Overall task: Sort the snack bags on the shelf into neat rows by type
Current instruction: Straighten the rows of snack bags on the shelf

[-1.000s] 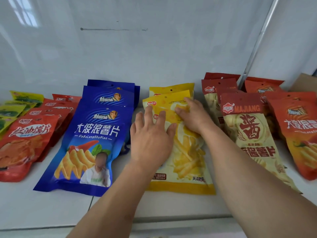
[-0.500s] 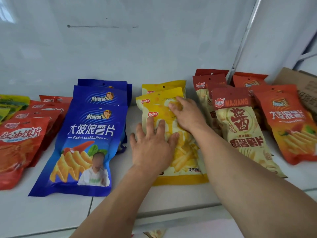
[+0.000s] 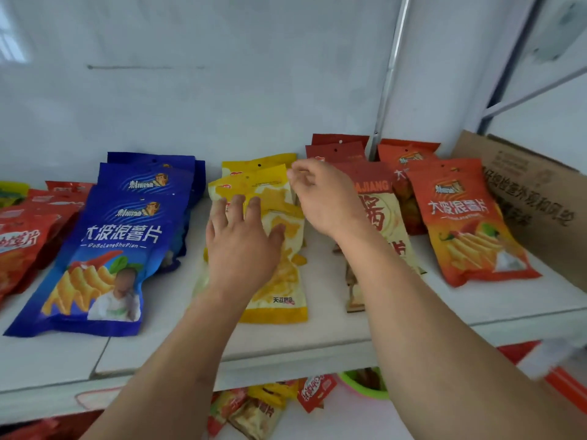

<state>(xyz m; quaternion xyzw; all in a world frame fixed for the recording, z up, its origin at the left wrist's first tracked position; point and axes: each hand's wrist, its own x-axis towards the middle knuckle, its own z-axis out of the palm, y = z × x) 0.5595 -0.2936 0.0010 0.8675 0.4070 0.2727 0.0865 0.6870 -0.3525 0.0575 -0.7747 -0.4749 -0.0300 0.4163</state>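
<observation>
Squaring yellow bags [image 3: 279, 249]: left hand [image 3: 241, 246] flat on top, right hand [image 3: 324, 198] loosely curled above, holding nothing; next, nudge edges flush.

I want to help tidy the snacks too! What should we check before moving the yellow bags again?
1. Left hand flat on the front yellow bag, steadying it: ok.
2. Right hand gripping a bag: not ok; its fingers hover curled by the yellow bag's top corner, and no pinch shows.
3. Yellow bags stacked in one row, second yellow bag behind the front one: ok.
4. Front yellow bag lying straight: not ok, it looks slightly tilted.
5. Gap to the blue bags: ok, bare shelf shows between.
6. Gap to the cream Majiang bag: cannot tell, the right arm hides it.
</observation>
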